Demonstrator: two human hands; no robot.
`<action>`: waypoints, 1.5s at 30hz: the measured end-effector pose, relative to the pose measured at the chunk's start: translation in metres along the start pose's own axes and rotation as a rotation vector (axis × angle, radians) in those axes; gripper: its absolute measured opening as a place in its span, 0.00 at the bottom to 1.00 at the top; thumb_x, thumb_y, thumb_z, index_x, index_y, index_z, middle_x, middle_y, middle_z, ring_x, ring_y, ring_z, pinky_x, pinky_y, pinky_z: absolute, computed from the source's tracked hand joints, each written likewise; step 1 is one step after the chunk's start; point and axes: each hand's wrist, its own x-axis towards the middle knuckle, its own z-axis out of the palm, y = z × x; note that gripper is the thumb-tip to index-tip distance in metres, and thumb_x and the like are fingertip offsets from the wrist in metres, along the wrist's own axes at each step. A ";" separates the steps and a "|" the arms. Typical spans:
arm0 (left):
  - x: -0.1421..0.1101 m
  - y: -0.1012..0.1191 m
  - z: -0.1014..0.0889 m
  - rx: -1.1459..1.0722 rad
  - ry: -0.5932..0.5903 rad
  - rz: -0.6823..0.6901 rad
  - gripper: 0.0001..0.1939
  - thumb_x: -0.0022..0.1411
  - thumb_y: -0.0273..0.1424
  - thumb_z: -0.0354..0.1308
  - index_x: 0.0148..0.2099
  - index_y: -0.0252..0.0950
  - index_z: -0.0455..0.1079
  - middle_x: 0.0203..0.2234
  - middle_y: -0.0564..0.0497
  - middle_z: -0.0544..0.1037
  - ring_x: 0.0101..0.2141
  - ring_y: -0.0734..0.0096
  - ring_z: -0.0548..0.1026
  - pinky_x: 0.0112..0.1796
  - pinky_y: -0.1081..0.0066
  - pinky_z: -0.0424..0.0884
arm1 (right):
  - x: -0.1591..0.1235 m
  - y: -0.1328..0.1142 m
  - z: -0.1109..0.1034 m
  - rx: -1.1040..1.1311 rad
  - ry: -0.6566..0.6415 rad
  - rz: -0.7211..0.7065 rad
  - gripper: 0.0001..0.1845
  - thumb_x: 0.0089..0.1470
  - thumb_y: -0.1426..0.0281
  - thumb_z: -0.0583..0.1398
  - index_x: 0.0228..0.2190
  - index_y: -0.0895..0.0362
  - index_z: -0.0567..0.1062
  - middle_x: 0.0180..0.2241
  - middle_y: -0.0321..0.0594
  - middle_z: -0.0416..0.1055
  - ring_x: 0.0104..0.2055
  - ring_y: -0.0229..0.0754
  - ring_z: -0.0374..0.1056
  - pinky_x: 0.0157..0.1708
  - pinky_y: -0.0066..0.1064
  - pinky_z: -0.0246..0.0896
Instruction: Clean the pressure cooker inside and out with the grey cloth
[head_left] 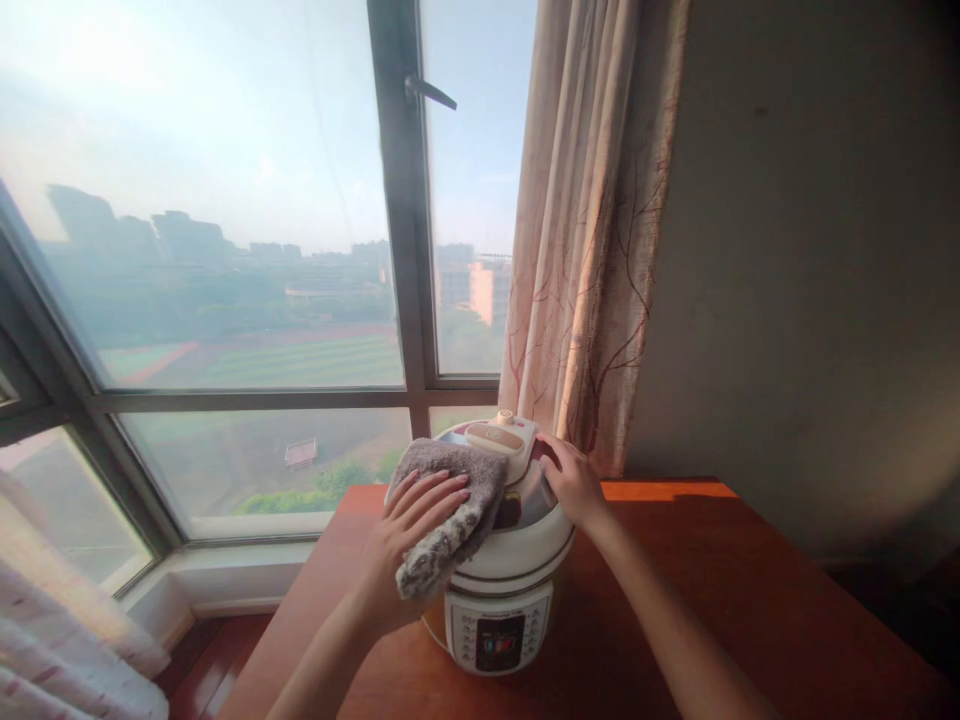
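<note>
A white electric pressure cooker [499, 577] stands upright on the table, its dark display and button panel facing me. Its lid has a pale handle [495, 438] with a round knob on top. My left hand [420, 510] presses a fluffy grey cloth [457, 460] onto the left side of the lid, fingers laid over it and thumb hidden. The cloth's folded edge hangs down over the front rim. On the lid's right side, my right hand [574, 480] rests with thumb and fingers apart, touching the lid near the handle.
The cooker is on a reddish-brown wooden table [675, 600]. Behind it rise a large window with a dark frame [405, 200] and a patterned curtain [577, 230]. A grey wall [810, 280] stands at the right, and another light curtain [67, 620] hangs at the lower left.
</note>
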 end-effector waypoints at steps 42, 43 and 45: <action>0.071 0.119 0.031 -0.063 -0.258 0.016 0.40 0.58 0.47 0.61 0.69 0.41 0.58 0.63 0.46 0.69 0.66 0.50 0.58 0.68 0.47 0.38 | -0.096 -0.047 -0.060 0.259 0.036 0.017 0.19 0.64 0.62 0.55 0.53 0.48 0.75 0.55 0.43 0.75 0.58 0.51 0.70 0.58 0.45 0.67; 0.065 0.117 0.024 -0.075 -0.270 0.042 0.41 0.59 0.49 0.60 0.70 0.40 0.57 0.65 0.46 0.67 0.67 0.50 0.57 0.68 0.46 0.38 | -0.097 -0.048 -0.059 0.225 0.019 -0.001 0.19 0.64 0.63 0.55 0.54 0.48 0.75 0.55 0.42 0.74 0.58 0.51 0.70 0.59 0.45 0.67; 0.054 0.110 0.009 -0.112 -0.311 0.101 0.42 0.59 0.53 0.59 0.70 0.40 0.57 0.68 0.46 0.62 0.67 0.50 0.56 0.68 0.47 0.42 | -0.100 -0.050 -0.057 0.159 0.011 -0.043 0.21 0.63 0.65 0.55 0.56 0.47 0.73 0.56 0.41 0.73 0.59 0.50 0.69 0.59 0.45 0.67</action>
